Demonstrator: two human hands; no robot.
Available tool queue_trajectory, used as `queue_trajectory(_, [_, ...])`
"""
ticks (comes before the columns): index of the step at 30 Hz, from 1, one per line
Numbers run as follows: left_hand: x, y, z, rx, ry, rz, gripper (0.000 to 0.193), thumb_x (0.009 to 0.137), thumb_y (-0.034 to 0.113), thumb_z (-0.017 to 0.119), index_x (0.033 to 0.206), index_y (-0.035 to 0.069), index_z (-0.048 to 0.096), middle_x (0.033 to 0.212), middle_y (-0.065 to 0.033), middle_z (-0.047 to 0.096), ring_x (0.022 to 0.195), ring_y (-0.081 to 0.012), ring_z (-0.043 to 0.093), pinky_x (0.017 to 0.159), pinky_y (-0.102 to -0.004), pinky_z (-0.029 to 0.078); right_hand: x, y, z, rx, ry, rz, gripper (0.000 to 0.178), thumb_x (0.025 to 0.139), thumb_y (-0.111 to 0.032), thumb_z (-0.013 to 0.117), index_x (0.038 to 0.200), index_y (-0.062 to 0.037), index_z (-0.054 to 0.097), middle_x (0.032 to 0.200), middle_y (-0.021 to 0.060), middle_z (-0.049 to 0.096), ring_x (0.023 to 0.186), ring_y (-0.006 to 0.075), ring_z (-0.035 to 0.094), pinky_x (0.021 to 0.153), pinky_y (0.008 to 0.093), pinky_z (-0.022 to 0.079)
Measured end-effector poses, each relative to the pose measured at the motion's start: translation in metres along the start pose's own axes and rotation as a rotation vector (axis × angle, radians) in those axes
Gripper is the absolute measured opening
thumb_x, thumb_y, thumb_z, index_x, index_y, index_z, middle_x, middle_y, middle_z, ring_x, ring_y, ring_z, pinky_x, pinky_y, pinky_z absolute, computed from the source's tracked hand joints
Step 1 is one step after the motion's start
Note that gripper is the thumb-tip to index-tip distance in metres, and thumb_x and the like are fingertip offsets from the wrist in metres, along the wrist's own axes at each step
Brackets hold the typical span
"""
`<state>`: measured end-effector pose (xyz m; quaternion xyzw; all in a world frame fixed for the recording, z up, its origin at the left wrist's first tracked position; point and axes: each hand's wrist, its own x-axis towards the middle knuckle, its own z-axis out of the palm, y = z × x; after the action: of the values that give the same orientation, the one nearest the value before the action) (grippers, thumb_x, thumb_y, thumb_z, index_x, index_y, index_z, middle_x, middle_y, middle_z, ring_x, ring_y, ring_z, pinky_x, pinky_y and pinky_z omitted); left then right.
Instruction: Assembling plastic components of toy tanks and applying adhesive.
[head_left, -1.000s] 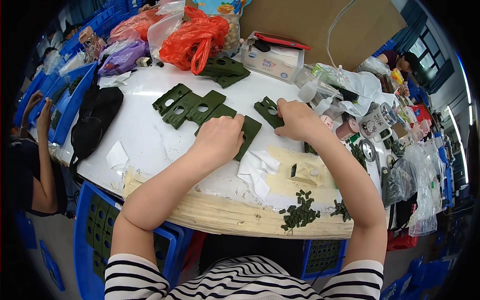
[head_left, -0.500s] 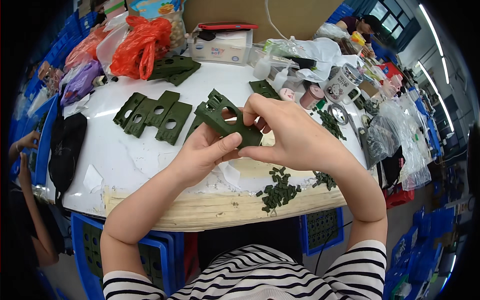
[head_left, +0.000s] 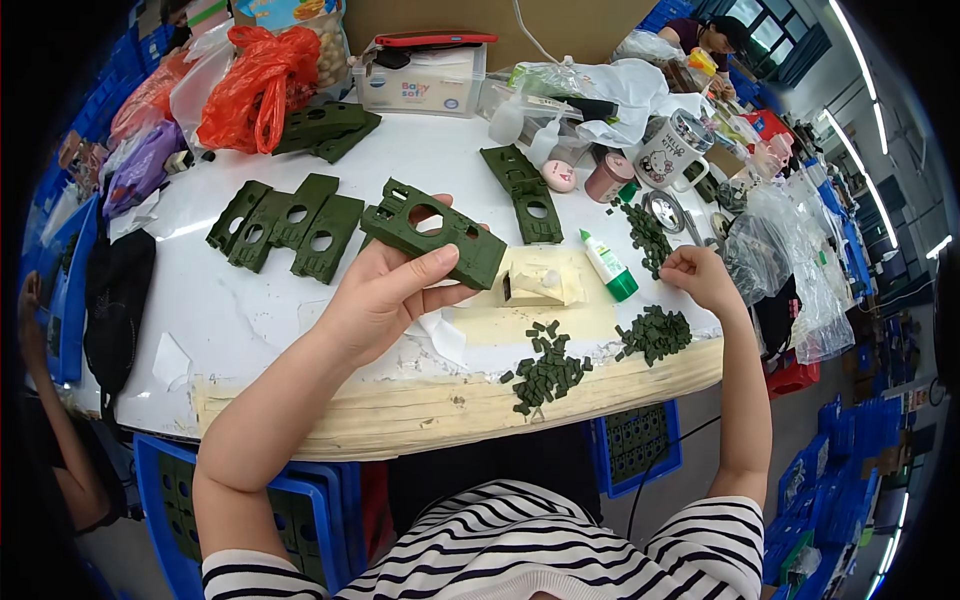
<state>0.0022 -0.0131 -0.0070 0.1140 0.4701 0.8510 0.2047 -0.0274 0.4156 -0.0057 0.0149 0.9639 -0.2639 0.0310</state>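
A dark green plastic model hull (head_left: pixel 480 258) with a round hole is gripped in my left hand (head_left: pixel 362 300), thumb on top and fingers beneath. My right hand (head_left: pixel 705 278) is at the right, fingertips pinched together beside a pile of small green parts (head_left: pixel 648 238); whether they hold a piece is too small to see. Two more piles of such parts, one in the middle (head_left: pixel 548 375) and one to its right (head_left: pixel 655 335), lie near the front edge. Between the hands are a white glue bottle (head_left: pixel 606 262) with a green cap and a small block (head_left: pixel 540 285) wrapped in cream tape.
More green hulls (head_left: pixel 290 225) lie to the left, with another (head_left: pixel 525 195) behind the block. Farther back are a red plastic bag (head_left: pixel 255 95), a clear box (head_left: pixel 420 85), a mug (head_left: pixel 672 150) and plastic bags (head_left: pixel 765 250). Blue crates (head_left: pixel 640 445) stand below the table.
My right hand has let go of the hull and moved right to the small parts. The left hand still holds the hull, slightly farther left. The glue bottle and block are uncovered.
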Motion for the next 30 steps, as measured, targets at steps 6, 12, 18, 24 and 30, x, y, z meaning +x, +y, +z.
queue_trajectory(6, [0.000, 0.002, -0.001, 0.007, -0.008, -0.017, 0.056, 0.095, 0.012, 0.054, 0.144, 0.009, 0.027, 0.137, -0.0203, 0.048, 0.121, -0.0240, 0.055, 0.095, -0.0353, 0.052, 0.008, 0.001, 0.006, 0.069, -0.034, 0.004, 0.012, 0.075, -0.007, 0.076, 0.081, -0.0002, 0.068, 0.066, -0.0002, 0.061, 0.060, 0.0067, 0.052, 0.056, 0.0228, 0.044])
queue_trajectory(12, [0.001, 0.001, -0.003, -0.007, -0.034, -0.029, 0.055, 0.094, 0.011, 0.055, 0.142, 0.010, 0.028, 0.138, -0.0206, 0.047, 0.123, -0.0247, 0.053, 0.097, -0.0368, 0.051, 0.006, 0.009, 0.006, 0.148, -0.059, 0.095, 0.014, 0.078, -0.009, 0.076, 0.080, 0.0014, 0.067, 0.065, -0.0002, 0.060, 0.058, 0.0060, 0.051, 0.055, 0.0222, 0.042])
queue_trajectory(18, [0.002, 0.003, -0.003, 0.005, -0.055, -0.035, 0.055, 0.093, 0.010, 0.055, 0.142, 0.010, 0.029, 0.139, -0.0202, 0.046, 0.123, -0.0248, 0.053, 0.098, -0.0376, 0.050, -0.001, -0.004, 0.004, 0.283, 0.020, 0.068, 0.010, 0.082, -0.006, 0.070, 0.079, 0.0025, 0.065, 0.064, -0.0002, 0.058, 0.057, 0.0063, 0.052, 0.054, 0.0222, 0.042])
queue_trajectory(24, [0.003, 0.003, -0.003, 0.021, -0.043, -0.060, 0.057, 0.092, 0.010, 0.057, 0.141, 0.011, 0.029, 0.138, -0.0206, 0.047, 0.123, -0.0257, 0.053, 0.098, -0.0387, 0.050, -0.001, -0.055, -0.002, 0.128, 0.070, -0.078, 0.013, 0.084, -0.001, 0.066, 0.095, 0.0054, 0.069, 0.069, 0.0031, 0.064, 0.060, 0.0075, 0.057, 0.054, 0.0219, 0.046])
queue_trajectory(30, [0.005, 0.002, -0.004, 0.015, -0.017, -0.048, 0.058, 0.091, 0.011, 0.059, 0.141, 0.011, 0.030, 0.138, -0.0219, 0.047, 0.123, -0.0267, 0.053, 0.098, -0.0389, 0.050, 0.000, -0.118, 0.022, 0.532, -0.081, -0.201, 0.014, 0.086, -0.002, 0.065, 0.099, 0.0059, 0.065, 0.083, 0.0073, 0.068, 0.073, 0.0101, 0.066, 0.067, 0.0222, 0.055])
